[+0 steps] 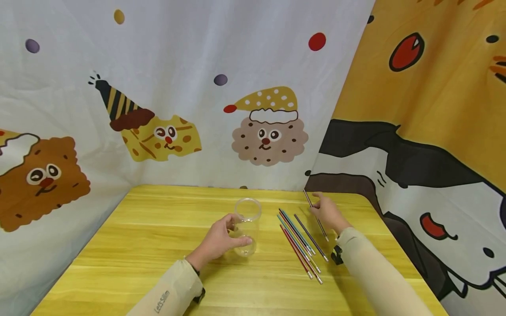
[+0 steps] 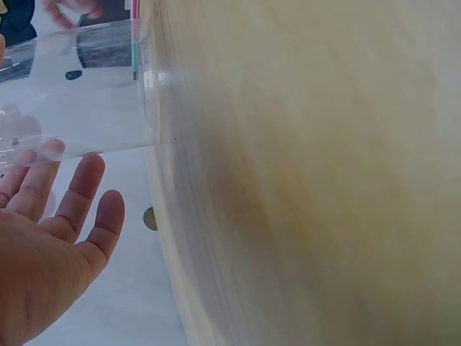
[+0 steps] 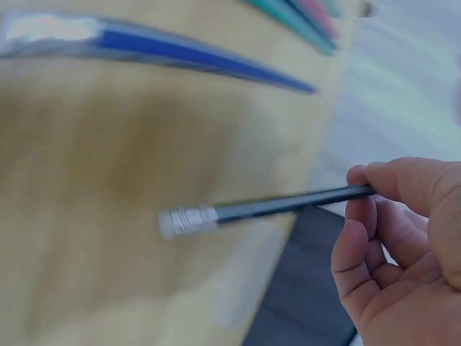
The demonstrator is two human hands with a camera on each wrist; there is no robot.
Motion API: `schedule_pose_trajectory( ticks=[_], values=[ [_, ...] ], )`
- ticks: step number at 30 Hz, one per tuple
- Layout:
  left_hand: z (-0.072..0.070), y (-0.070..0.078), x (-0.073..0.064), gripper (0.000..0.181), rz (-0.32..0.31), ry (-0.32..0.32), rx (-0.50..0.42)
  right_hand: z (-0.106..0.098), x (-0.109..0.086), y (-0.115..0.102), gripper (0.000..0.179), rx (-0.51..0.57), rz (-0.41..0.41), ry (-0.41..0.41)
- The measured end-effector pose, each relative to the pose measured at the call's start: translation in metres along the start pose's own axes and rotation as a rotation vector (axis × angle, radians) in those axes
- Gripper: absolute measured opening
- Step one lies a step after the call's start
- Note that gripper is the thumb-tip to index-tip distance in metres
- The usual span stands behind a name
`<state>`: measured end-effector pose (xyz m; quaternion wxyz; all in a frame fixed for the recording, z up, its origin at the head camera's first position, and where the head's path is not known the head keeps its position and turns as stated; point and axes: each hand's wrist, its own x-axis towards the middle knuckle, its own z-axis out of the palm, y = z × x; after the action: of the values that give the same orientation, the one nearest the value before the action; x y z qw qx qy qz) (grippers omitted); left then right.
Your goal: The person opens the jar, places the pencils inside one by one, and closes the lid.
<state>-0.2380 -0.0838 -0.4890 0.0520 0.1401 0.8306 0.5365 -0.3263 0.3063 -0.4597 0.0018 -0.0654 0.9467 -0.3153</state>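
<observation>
A clear plastic cup [image 1: 250, 226] stands upright on the table, left of the pencils. My left hand [image 1: 218, 239] holds it from the left, with the thumb on the near side and the fingers at the far side. Its clear wall also shows in the left wrist view, with fingertips [image 2: 91, 167] right at it. My right hand [image 1: 329, 213] pinches a black pencil [image 3: 288, 203] between thumb and fingers near its far end. The pencil's white eraser end points toward me, close over the table in the head view.
Several colored pencils lie side by side between the hands, erasers toward me, with a red one [image 1: 295, 251] at the left. A dark blue pencil [image 1: 310, 238] lies slightly apart on the right. The yellow wood-grain table [image 1: 158, 245] ends at a printed curtain [image 1: 189, 66] behind.
</observation>
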Motion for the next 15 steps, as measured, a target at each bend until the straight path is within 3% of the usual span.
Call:
schedule_pose_trajectory(
  ticks=[8, 15],
  values=[
    [-0.001, 0.001, 0.0, 0.067, -0.001, -0.001, -0.012, -0.026, -0.002, -0.047, 0.055, 0.187, -0.106, 0.152],
    [0.0, 0.0, 0.001, 0.068, 0.001, -0.01, -0.017, -0.034, -0.014, -0.102, 0.065, 0.443, -0.154, 0.194]
  ],
)
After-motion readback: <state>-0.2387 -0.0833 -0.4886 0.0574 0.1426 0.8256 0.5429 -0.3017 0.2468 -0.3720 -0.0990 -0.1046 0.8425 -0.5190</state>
